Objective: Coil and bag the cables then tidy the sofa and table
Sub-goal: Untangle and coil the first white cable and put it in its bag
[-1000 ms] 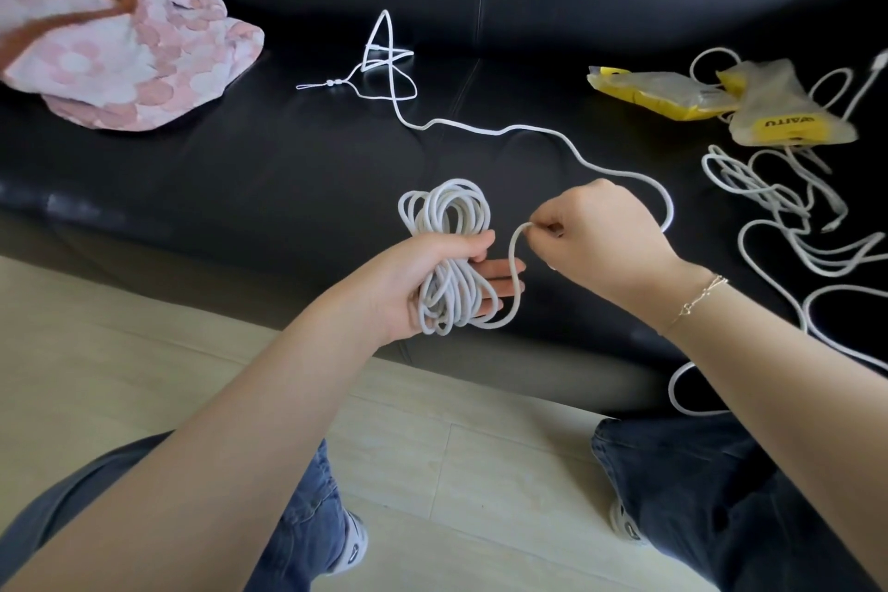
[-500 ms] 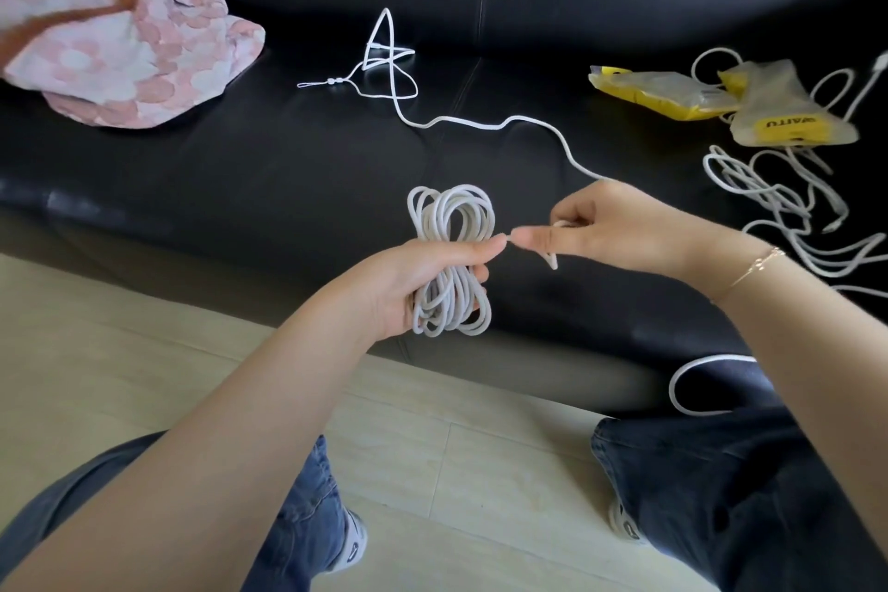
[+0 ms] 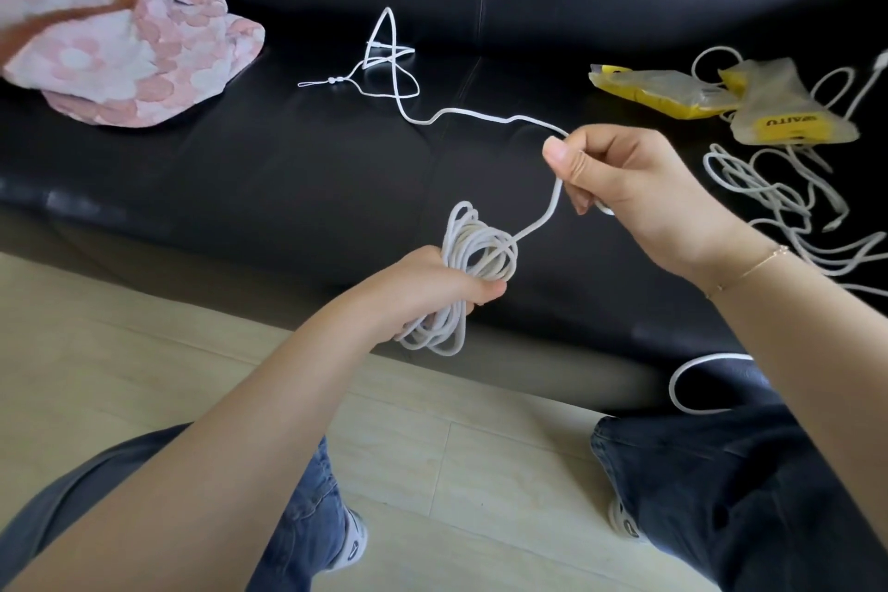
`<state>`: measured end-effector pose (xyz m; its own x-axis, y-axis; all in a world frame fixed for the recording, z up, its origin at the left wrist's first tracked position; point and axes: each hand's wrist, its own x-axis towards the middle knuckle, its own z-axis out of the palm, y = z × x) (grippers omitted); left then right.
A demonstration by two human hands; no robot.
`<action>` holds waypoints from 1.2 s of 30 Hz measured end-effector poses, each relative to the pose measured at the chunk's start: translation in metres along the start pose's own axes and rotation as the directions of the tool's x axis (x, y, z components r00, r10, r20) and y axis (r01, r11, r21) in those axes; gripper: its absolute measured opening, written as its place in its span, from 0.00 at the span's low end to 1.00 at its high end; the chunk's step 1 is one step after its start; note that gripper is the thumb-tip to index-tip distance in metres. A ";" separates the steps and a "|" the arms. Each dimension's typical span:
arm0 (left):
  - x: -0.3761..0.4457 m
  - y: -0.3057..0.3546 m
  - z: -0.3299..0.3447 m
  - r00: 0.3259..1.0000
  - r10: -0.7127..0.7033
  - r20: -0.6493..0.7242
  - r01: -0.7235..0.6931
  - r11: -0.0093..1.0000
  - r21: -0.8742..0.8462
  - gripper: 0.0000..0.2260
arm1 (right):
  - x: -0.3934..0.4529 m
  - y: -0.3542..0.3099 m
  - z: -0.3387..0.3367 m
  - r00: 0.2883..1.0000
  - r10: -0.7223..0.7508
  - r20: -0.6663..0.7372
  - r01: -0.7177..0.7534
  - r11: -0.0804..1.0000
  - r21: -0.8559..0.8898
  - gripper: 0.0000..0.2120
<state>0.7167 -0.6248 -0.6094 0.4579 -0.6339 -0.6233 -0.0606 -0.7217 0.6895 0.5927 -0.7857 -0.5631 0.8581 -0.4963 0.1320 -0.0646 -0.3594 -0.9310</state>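
Above the black sofa, the white cable coil is clenched in the left hand while its free length is pinched by the right hand; even loops should be laid without twisting.

The pink bag at 10 o'clock runs off the left edge. The loose cables at 3 o'clock run off the right edge, ends unseen. Yellow pouch print is too blurry to read.
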 end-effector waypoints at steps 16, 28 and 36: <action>0.010 -0.007 -0.029 0.996 -0.071 0.045 0.081 0.676 -0.733 0.17 | -0.002 0.021 -0.016 0.924 0.278 0.264 -0.087 0.822 -0.562 0.13; 0.007 -0.002 -0.010 0.998 0.020 0.063 0.035 0.645 -0.763 0.10 | -0.012 0.025 0.029 0.917 0.064 0.393 0.206 0.767 -0.607 0.10; 0.006 0.003 -0.012 0.999 0.006 0.042 0.032 0.556 -0.831 0.10 | -0.012 0.027 0.030 0.832 0.281 0.478 -0.036 0.887 -0.460 0.15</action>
<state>0.7298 -0.6273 -0.6062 0.4200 -0.6491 -0.6342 0.7177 -0.1902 0.6699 0.5956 -0.7659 -0.6004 0.9393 -0.1365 -0.3147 -0.3223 -0.6649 -0.6738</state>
